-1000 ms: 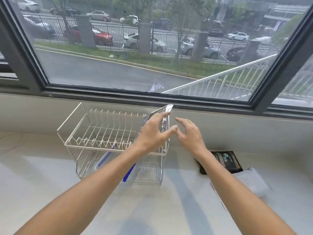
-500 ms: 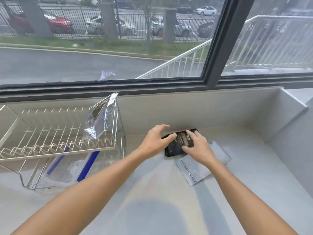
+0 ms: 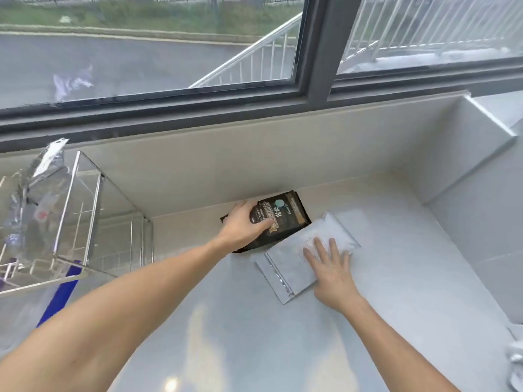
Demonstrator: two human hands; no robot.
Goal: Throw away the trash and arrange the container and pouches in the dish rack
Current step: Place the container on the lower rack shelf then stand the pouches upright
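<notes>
hands (image 3: 244, 226) (image 3: 329, 268) on pouches (image 3: 285, 219) near wall (image 3: 254, 165)

Left hand (image 3: 243, 226) on black pouch (image 3: 285, 219), right hand (image 3: 329, 267) flat on white pouch (image 3: 300, 261), dish rack (image 3: 82, 222) w/ shiny pouch (image 3: 34, 190) at left

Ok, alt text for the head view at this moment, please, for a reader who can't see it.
On a pale counter under a window, the left hand grips a black pouch while the right hand lies flat on a silver pouch beside it. A wire dish rack at the left edge holds a shiny foil pouch.
</notes>
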